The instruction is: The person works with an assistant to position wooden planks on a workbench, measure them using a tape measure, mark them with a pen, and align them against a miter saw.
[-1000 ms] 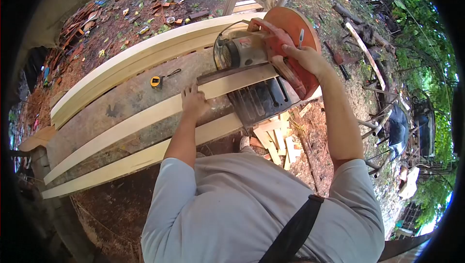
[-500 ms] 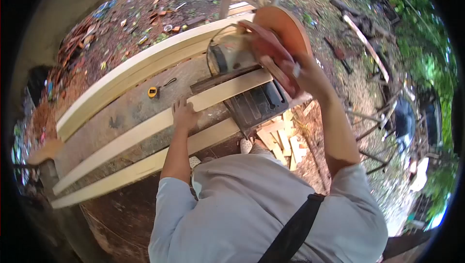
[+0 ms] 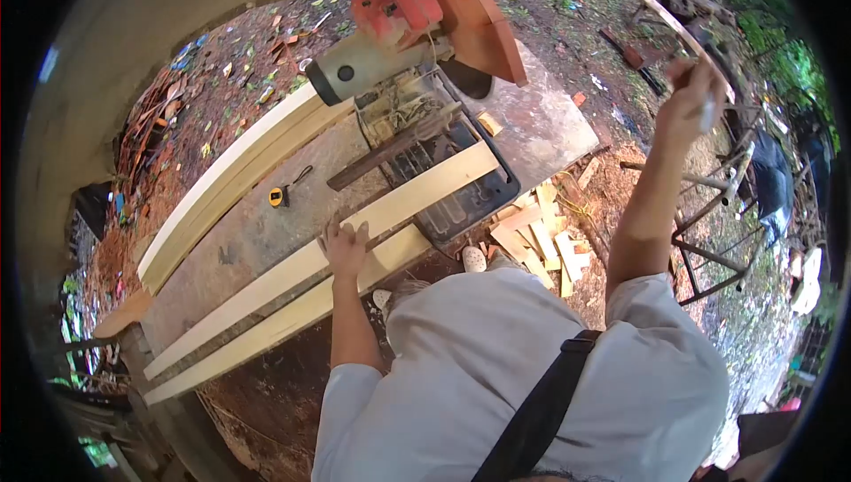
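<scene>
My left hand (image 3: 345, 250) holds a long pale wooden plank (image 3: 425, 185), its fingers spread across the top near the far edge. The plank's right end lies across the black base (image 3: 479, 194) of a chop saw. Above the base, the saw's head with its orange blade guard (image 3: 479, 16) and red housing (image 3: 394, 5) is up. Out to the right, away from the saw, my right hand (image 3: 691, 99) is raised with its fingers curled. Something small and whitish shows at that hand, too blurred to name. A second plank (image 3: 292, 318) lies nearer my body.
A yellow tape measure (image 3: 277, 196) sits on the worn worktable (image 3: 226, 256). Longer boards (image 3: 235, 176) lie along its far edge. Wood offcuts (image 3: 541, 238) are piled on the ground by my feet. A metal frame (image 3: 714, 242) stands to the right.
My right hand has left the saw and swung out to the right. The saw's head now stands further left and back. My left hand stays on the plank.
</scene>
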Motion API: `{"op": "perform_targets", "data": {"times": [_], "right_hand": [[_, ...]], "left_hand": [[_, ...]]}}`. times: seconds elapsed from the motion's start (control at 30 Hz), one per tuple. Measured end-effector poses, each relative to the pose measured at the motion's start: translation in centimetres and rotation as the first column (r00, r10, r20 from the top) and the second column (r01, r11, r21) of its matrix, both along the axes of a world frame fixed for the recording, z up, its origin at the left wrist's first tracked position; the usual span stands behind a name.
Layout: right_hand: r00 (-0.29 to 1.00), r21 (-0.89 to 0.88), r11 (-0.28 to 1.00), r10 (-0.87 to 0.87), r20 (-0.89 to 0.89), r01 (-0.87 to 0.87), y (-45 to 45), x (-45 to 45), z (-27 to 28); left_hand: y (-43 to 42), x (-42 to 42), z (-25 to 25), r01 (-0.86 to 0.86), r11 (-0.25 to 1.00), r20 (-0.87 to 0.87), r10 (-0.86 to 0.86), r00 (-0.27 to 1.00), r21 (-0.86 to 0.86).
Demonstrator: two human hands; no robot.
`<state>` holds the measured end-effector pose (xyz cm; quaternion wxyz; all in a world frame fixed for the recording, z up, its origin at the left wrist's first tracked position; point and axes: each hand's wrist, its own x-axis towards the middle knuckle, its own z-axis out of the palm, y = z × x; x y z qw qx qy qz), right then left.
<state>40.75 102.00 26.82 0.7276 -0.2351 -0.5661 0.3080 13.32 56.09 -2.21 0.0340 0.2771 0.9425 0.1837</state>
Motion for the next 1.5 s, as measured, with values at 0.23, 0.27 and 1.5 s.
{"op": "perform_targets", "data": {"times": [0.23,0.27,1.5], "right_hand": [[0.656,-0.531,0.836,0.325,0.681,0.137,10.7,0.6,-41.8],[0.619,-0.562,0.823,0.399,0.677,0.084,7.4,-2.0,-42.5],[-0.726,-0.82,0.473,0.68,0.105,0.324,-16.7,5.2,-35.0]], "left_hand": [[1.0,2.4,-2.5,-0.21,0.978,0.007,0.21,0.978,-0.01],[1.1,3.4,-2.0,-0.192,0.981,0.003,0.192,0.981,0.016],[-10.2,-3.2,-5.6,-0.852,-0.44,0.859,-0.279,0.429,0.282]]}}
